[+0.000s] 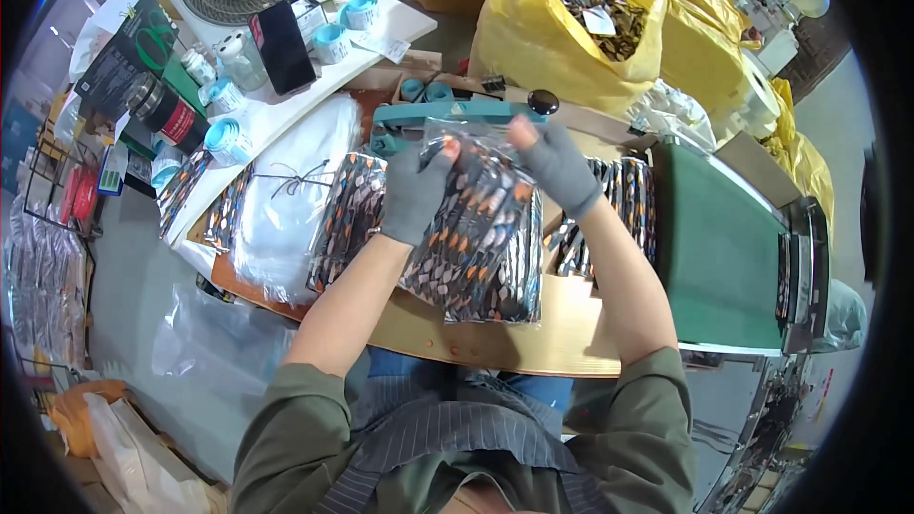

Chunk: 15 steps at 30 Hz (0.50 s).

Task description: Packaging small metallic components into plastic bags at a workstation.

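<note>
while our gloved left hand (419,192) pinched the upper left edge of the clear packet (479,227) between thumb and fingers, our right hand (564,171) was at its far right corner, too blurred for us to tell whether it gripped. the packet, filled with leaf-patterned pieces (459,276), was tilted above the middle of the table (581,324); we judged it light, soft and floppy, its wrapping slippery, so a firm hold at both far corners, catching wrapping and contents together, seemed surest. just beyond our hands was a teal bar (457,112) with a black knob (543,102). to the left lay clear bags (286,214); to the right, a patterned stack (630,214) and a green surface (714,247). farther off, a yellow sack (524,38) stood open.
</note>
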### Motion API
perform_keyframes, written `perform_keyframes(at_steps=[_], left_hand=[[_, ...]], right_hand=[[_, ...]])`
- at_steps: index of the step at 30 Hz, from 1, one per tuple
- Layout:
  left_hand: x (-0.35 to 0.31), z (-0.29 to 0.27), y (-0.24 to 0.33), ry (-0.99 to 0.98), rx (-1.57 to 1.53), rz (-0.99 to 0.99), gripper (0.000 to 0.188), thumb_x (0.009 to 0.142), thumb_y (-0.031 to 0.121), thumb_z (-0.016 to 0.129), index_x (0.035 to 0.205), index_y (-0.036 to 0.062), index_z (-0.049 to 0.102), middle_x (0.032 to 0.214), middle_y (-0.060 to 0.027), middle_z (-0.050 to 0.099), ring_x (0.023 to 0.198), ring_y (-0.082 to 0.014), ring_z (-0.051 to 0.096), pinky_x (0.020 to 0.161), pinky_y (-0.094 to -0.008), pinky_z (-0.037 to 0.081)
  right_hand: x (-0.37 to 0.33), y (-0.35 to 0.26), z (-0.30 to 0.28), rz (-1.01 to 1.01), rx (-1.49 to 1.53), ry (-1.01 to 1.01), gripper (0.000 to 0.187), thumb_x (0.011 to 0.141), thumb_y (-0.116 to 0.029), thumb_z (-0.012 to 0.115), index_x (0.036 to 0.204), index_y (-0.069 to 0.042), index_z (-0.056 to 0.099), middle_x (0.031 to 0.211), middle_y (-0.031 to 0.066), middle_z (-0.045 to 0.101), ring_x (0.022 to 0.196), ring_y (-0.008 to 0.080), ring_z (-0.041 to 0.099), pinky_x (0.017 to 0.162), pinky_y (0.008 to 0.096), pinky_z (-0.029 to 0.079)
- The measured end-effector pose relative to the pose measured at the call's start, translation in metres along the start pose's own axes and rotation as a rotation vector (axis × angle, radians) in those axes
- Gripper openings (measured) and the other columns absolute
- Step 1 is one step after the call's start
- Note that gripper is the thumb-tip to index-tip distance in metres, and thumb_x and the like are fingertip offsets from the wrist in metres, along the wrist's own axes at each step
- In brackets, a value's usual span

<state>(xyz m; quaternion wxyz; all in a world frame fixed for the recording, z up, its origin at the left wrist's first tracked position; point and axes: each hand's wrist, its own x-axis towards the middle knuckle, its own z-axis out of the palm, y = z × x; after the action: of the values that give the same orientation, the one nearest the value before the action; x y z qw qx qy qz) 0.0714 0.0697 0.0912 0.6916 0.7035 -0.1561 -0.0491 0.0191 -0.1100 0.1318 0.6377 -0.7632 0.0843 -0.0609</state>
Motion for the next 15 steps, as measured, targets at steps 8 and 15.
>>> perform_keyframes(at_steps=[8, 15], left_hand=[[-0.003, -0.009, -0.034, -0.033, -0.043, -0.067, 0.019, 0.084, 0.014, 0.063, 0.094, -0.0018, 0.066, 0.082, 0.0003, 0.065, 0.075, -0.0046, 0.053, 0.068, -0.022, 0.044], [-0.015, -0.006, -0.04, -0.154, -0.035, -0.152, 0.023, 0.084, 0.014, 0.064, 0.103, 0.0009, 0.064, 0.088, -0.0002, 0.064, 0.08, -0.006, 0.053, 0.073, -0.0227, 0.044]], right_hand=[[-0.007, 0.022, 0.006, -0.188, -0.38, -0.02, 0.021, 0.083, -0.019, 0.066, 0.079, -0.001, 0.056, 0.065, -0.0011, 0.054, 0.061, 0.0047, 0.05, 0.051, 0.0228, 0.039], [-0.014, 0.046, 0.004, -0.224, -0.279, -0.088, 0.058, 0.075, -0.04, 0.072, 0.109, 0.005, 0.057, 0.085, 0.0117, 0.061, 0.067, 0.0113, 0.054, 0.064, 0.0293, 0.047]])
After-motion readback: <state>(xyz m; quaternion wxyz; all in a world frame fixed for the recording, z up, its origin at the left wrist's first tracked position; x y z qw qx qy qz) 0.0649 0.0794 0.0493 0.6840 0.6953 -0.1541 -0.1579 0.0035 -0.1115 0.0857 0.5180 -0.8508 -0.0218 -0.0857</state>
